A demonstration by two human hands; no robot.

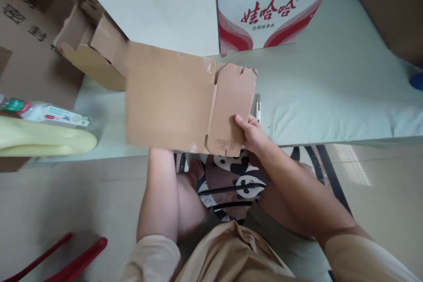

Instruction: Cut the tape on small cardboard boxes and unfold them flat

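In the head view, the nearest place is taken by a beige shirt (228, 257) of soft, creased fabric. Beyond it, a panda-printed surface (231, 211) is seen between the legs. A piece of brown cardboard (170, 97) is held up at the front edge of the worktop (330, 97), which is covered with a smooth, pale green cloth. The cardboard is formed of a broad, flat, matte panel and a narrower end flap (233, 97), divided by a crease with a slot near each end; bits of shiny tape are seen on the panel's edges. The flap is gripped by the right hand (254, 134): its thumb (240, 120) is pressed on the face, and the other fingers are mostly hidden behind the edge. The left forearm (160, 185) is covered at the wrist by the panel, so how the left fingers stand cannot be told.

Just beside the right hand, a slim white-and-grey tool (258, 109) is laid on the cloth. Behind the cardboard, a glossy white carton (269, 17) with red lettering is placed beside a plain white box (161, 17). At left, an open-topped brown box (102, 68), a clear, labelled bottle (49, 112) and a smooth, rounded, pale yellow object (46, 136) are seen.
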